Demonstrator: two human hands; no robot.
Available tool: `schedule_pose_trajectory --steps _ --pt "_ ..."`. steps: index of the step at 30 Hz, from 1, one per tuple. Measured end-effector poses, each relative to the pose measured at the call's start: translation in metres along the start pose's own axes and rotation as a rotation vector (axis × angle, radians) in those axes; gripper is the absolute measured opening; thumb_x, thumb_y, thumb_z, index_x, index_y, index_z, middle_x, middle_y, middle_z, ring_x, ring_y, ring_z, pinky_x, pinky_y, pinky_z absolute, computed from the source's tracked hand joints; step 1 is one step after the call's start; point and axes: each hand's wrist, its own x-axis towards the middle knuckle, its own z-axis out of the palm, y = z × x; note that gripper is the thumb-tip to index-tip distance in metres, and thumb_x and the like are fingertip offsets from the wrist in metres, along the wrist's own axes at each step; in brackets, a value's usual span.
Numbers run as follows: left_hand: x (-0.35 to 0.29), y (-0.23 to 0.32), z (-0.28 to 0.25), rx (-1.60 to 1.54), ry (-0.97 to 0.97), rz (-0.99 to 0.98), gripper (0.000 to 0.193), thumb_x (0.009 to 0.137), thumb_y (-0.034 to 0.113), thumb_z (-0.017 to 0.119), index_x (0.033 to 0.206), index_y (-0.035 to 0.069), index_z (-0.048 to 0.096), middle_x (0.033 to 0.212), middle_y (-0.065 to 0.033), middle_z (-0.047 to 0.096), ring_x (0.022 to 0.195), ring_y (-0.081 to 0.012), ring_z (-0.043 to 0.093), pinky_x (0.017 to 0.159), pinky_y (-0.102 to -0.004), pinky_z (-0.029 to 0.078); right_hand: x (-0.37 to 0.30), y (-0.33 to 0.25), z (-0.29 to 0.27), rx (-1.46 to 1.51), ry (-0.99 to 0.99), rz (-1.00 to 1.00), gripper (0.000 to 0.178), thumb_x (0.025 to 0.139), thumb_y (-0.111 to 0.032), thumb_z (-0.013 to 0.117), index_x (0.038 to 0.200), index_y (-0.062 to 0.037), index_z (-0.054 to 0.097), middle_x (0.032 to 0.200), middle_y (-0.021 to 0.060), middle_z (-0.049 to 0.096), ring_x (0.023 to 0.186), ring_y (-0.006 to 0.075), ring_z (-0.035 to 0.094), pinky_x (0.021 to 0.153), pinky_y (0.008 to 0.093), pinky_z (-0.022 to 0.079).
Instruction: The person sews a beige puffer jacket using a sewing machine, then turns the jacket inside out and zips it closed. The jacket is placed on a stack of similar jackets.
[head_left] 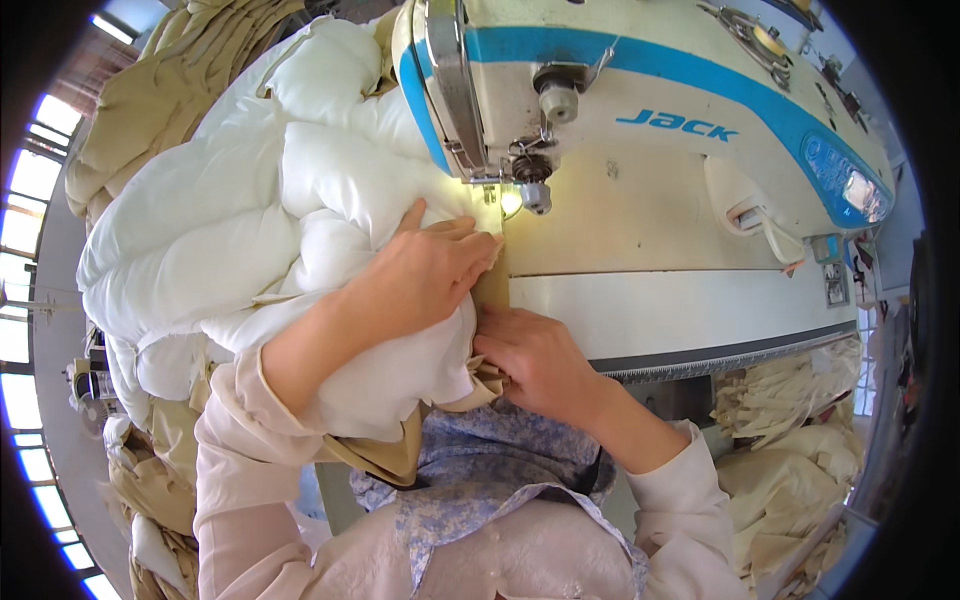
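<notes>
A puffy white quilted piece (245,185) with tan cloth (490,292) along its edge lies on the bed of a white and blue sewing machine (640,95). Its edge runs under the lit needle area (490,195). Just in front of the needle, my left hand (425,270) lies across the piece, its curled fingers closed on the edge. Closer to my body, my right hand (540,362) is closed on the tan cloth at the same edge. The right fingertips are partly hidden by folds.
A ruler strip (740,350) edges the white table (680,312) on the right. Tan cloth bundles (790,470) are heaped below it. More tan pieces (160,90) are piled at the far left. The machine's control panel (848,180) is at the right.
</notes>
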Motion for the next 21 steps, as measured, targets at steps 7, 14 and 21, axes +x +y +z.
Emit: schedule_pose_trajectory --steps 7,14,21 --pt "0.010 -0.016 -0.009 -0.219 0.097 0.003 0.020 0.095 0.015 0.060 0.109 0.002 0.068 0.104 -0.0151 0.069 0.105 -0.0349 0.064 0.104 -0.0506 0.042 0.012 0.002 -0.006 0.121 -0.056 0.060 0.022 0.073 -0.010 0.072 0.094 -0.0057 0.067 0.091 0.0128 0.067 0.099 0.0342 0.062 0.084 0.0433 0.052" --pt "-0.048 0.036 -0.025 0.036 0.221 -0.027 0.033 0.086 0.023 0.073 0.111 0.003 0.067 0.118 -0.0112 0.064 0.112 -0.0322 0.060 0.099 -0.0422 0.048 -0.027 -0.019 -0.005 0.244 -0.141 -0.101 0.025 0.079 -0.020 0.072 0.099 -0.0038 0.071 0.106 0.0134 0.068 0.116 0.0387 0.058 0.105 0.0451 0.045" --pt "-0.076 0.051 -0.003 0.012 0.054 -0.074 0.047 0.081 0.025 0.076 0.119 0.000 0.063 0.128 -0.0108 0.059 0.121 -0.0321 0.055 0.096 -0.0407 0.050 -0.035 -0.012 -0.002 -0.111 -0.095 -0.275 0.011 0.079 -0.009 0.066 0.089 -0.0041 0.069 0.100 0.0099 0.067 0.105 0.0261 0.063 0.102 0.0385 0.050"
